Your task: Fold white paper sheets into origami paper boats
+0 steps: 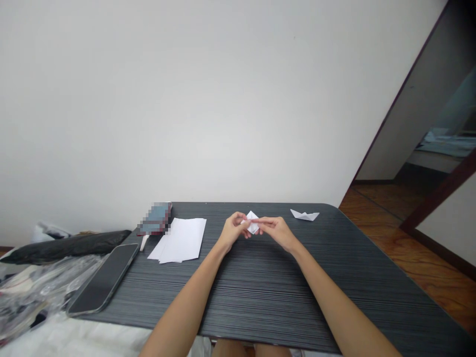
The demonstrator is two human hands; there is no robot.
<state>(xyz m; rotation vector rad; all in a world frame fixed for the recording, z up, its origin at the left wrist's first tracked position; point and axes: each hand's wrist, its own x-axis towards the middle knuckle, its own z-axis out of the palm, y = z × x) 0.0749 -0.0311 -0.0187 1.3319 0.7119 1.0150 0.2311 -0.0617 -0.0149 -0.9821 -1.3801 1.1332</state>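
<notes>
A small piece of folded white paper, diamond-shaped, is held between both hands above the middle of the dark table. My left hand grips its left side, fingers curled around the edge. From the right, my right hand pinches it, with the fingertips lying across its front. The fingers cover part of the folds. To the right of my hands, a finished-looking white paper boat rests on the table, apart from both hands.
Several loose white sheets lie left of my hands on the dark striped table. Beyond them is a blurred-out box-like object. A phone lies at the left edge. Plastic-wrapped items lie beside the table; a white wall stands behind.
</notes>
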